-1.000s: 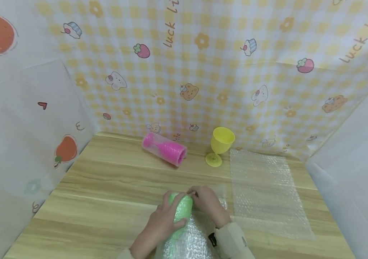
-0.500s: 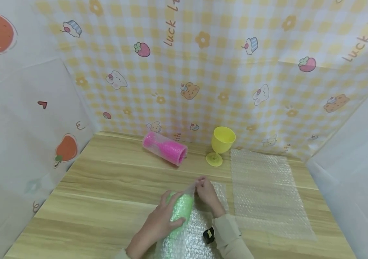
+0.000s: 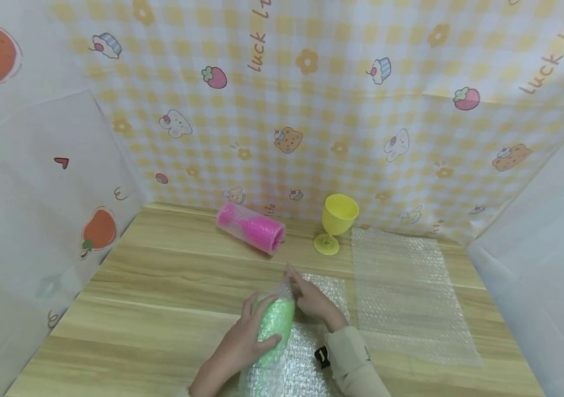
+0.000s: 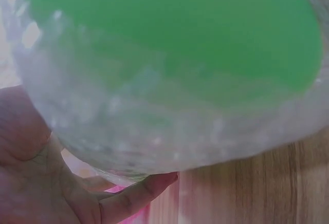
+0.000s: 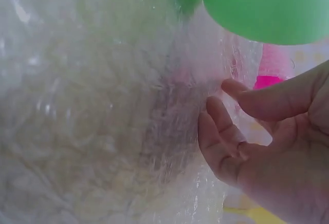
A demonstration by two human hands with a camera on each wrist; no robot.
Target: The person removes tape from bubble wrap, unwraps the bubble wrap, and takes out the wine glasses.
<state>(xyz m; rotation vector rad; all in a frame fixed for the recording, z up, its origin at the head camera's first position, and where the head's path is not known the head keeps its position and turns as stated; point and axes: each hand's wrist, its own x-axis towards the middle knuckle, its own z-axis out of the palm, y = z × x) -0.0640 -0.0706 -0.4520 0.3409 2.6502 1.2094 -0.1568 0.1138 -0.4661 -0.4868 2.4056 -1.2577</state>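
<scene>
A green cup [image 3: 280,322] lies on a sheet of bubble wrap [image 3: 306,344] at the front middle of the table, with clear film lying over it. My left hand [image 3: 244,337] holds the cup through the wrap, fingers on its far side and thumb on the near side. In the left wrist view, the wrapped cup [image 4: 180,39] fills most of the picture. At the far end of the wrap, my right hand [image 3: 313,298] pinches the raised film edge between thumb and fingers. The right wrist view shows those fingertips [image 5: 218,113] at the wrap's edge, just below the green cup.
A pink goblet rolled in bubble wrap [image 3: 252,227] lies at the back. Beside it stands a yellow goblet [image 3: 339,215], upright and unwrapped. A flat bubble wrap sheet [image 3: 411,298] covers part of the table's right side. A patterned cloth [image 3: 262,110] hangs behind the table.
My right hand first drew the film edge up and away from the cup, then shifted slightly left with it. The left hand stays on the cup.
</scene>
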